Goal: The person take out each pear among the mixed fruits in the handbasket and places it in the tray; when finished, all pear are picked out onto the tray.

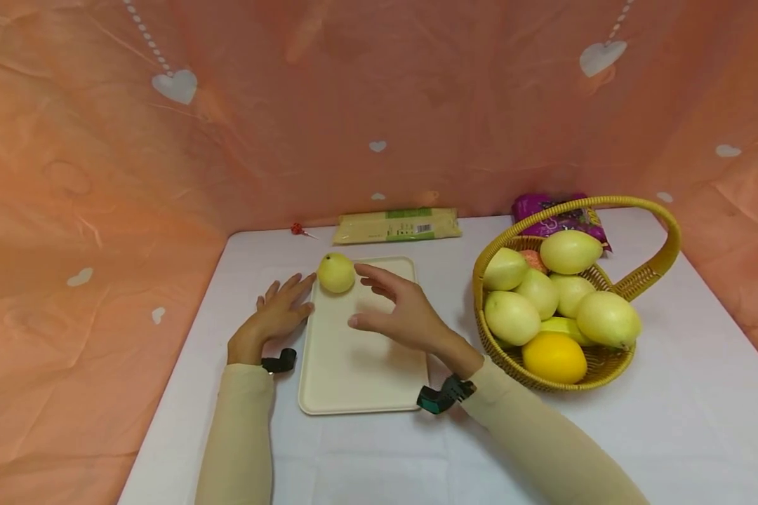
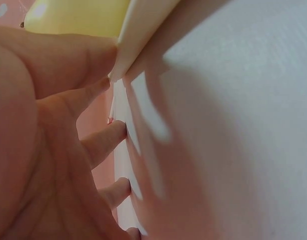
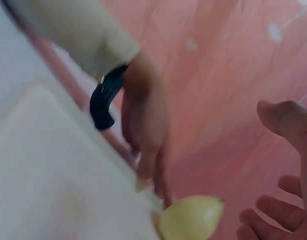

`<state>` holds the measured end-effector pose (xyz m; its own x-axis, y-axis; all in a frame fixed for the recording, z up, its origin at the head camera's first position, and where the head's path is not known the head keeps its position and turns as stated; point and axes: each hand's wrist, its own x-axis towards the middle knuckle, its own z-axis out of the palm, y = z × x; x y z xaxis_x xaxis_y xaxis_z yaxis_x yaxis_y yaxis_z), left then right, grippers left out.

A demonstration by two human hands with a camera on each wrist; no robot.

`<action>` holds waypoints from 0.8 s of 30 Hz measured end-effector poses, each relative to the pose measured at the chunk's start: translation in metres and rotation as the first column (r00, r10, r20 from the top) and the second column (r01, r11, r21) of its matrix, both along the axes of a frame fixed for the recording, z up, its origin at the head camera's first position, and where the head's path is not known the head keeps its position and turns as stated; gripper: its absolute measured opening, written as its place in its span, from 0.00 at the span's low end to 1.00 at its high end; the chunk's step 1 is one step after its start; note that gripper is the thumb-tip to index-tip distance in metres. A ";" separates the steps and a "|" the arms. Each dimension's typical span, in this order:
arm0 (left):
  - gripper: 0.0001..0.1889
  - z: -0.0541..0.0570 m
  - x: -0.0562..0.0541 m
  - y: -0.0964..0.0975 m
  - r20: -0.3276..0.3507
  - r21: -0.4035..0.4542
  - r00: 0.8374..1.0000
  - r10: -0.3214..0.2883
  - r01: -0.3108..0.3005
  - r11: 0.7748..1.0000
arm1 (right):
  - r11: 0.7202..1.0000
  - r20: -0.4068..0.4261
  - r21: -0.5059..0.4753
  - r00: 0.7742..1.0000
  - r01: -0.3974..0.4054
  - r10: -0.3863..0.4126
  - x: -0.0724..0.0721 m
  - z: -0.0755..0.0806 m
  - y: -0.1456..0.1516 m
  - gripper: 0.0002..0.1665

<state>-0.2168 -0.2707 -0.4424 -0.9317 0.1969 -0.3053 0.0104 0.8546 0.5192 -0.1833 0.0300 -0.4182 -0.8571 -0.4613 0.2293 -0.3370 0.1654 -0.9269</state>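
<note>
On the far left corner of a cream tray [image 1: 360, 379] sits a yellow pear [image 1: 336, 273]. My left hand [image 1: 281, 312] lies at the tray's left edge, its fingers spread towards the table. In the left wrist view its thumb [image 2: 68, 62] touches the tray rim [image 2: 138, 35], and part of the pear [image 2: 78, 17] shows beyond. Above the tray, my right hand [image 1: 404, 312] has its thumb and fingers apart, with nothing held. Its fingertips are close to the pear's right side; in the right wrist view a gap separates them from the pear [image 3: 191, 217].
A wicker basket [image 1: 495, 351] with a tall handle stands at the right, holding several pale yellow fruits, an orange-yellow fruit [image 1: 554, 358] and a partly hidden reddish one. Along the back lie a yellow-green packet [image 1: 396, 226], a purple bag [image 1: 546, 207] and a small red item [image 1: 298, 229].
</note>
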 end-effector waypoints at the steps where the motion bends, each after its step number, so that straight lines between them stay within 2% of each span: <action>1: 0.37 -0.001 0.000 0.000 0.002 -0.002 1.000 -0.006 0.006 1.000 | 1.000 0.001 -0.019 1.000 -0.022 0.022 0.007 0.004 0.008 0.49; 5: 0.37 -0.002 0.000 -0.001 0.005 0.005 1.000 -0.012 0.012 1.000 | 0.992 0.009 -0.061 0.994 -0.110 0.111 0.037 0.018 0.045 0.47; 8: 0.37 0.000 0.001 -0.002 0.000 0.022 1.000 -0.007 0.007 1.000 | 0.987 -0.002 -0.065 0.989 -0.147 0.147 0.058 0.026 0.078 0.44; 11: 0.38 0.003 0.001 -0.003 0.002 0.045 1.000 -0.010 0.010 0.999 | 0.991 -0.072 0.002 0.989 -0.131 0.131 0.075 0.031 0.112 0.46; 15: 0.38 0.002 0.000 -0.003 0.020 0.062 1.000 -0.015 0.014 0.998 | 0.994 -0.182 0.105 0.981 -0.044 0.063 0.097 0.038 0.158 0.50; 18: 0.38 -0.001 0.000 -0.004 0.016 0.066 1.000 -0.014 0.013 0.998 | 0.999 -0.237 0.052 0.971 -0.008 0.020 0.111 0.040 0.190 0.53; 20: 0.38 -0.002 -0.001 -0.004 0.015 0.067 1.000 -0.021 0.020 0.998 | 0.999 -0.245 -0.037 0.970 -0.014 0.004 0.118 0.039 0.209 0.52; 24: 0.38 -0.005 -0.001 -0.005 -0.011 0.075 1.000 -0.027 0.027 0.997 | 0.975 -0.233 -0.222 0.972 -0.023 -0.030 0.129 0.033 0.244 0.47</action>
